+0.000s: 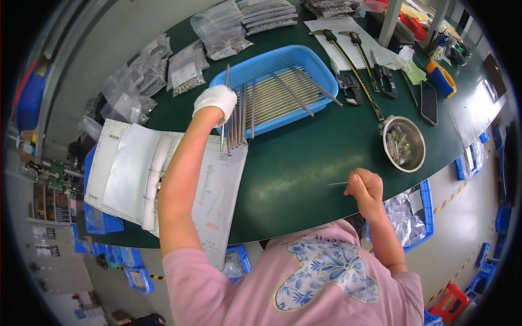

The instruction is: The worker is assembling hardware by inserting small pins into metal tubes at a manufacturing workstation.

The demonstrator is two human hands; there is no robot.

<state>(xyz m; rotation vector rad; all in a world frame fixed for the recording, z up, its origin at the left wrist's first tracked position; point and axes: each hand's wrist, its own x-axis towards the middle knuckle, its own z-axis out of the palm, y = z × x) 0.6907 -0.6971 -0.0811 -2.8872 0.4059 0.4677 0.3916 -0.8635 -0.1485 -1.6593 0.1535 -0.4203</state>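
Observation:
My left hand (pixel 216 100), in a white glove, grips a bundle of long thin metal rods (pixel 240 122). The bundle hangs over the near rim of a blue plastic basket (pixel 283 54) and the top edge of an open binder (pixel 136 174). More rods of the same kind lie in the basket, two of them resting crosswise. My bare right hand (pixel 365 187) is closed over the green table (pixel 304 163), pinching one thin metal pin (pixel 337 183) that points left.
A steel bowl (pixel 416 137) with small metal parts stands right of centre. Calipers (pixel 353 81) lie on white paper behind it, with a dark phone (pixel 428 102) and a yellow-and-blue tool (pixel 440 76) beyond. Clear bags of parts (pixel 217 27) line the far left. Blue bins sit under the table.

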